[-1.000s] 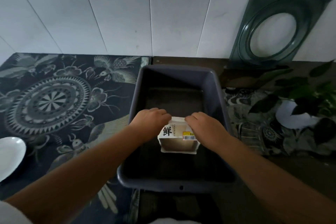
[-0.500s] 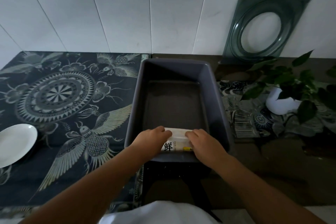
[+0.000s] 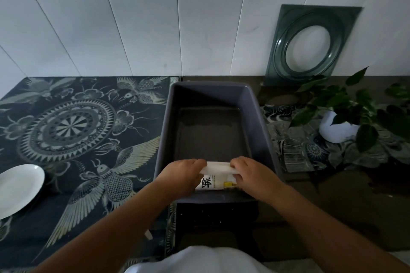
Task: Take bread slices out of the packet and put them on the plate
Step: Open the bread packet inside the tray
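A white bread packet (image 3: 213, 180) with a black printed character and a yellow label sits at the near end of a dark grey tub (image 3: 260, 117). My left hand (image 3: 180, 174) grips its top left edge and my right hand (image 3: 251, 173) grips its top right edge, both closed on the packet's top. No bread slice is visible outside the packet. A white plate (image 3: 18, 188) lies on the patterned cloth at the far left, partly cut off by the frame edge.
A dark cloth (image 3: 73, 131) with bird and mandala patterns covers the table's left side. A potted plant (image 3: 341, 117) in a white pot stands at the right. A green square frame (image 3: 310, 44) with a round hole leans on the white panelled wall.
The view has pulled back and tilted, so the tub and packet sit lower in frame. Both hands keep hold of the packet's top, which now looks folded or pinched between them.
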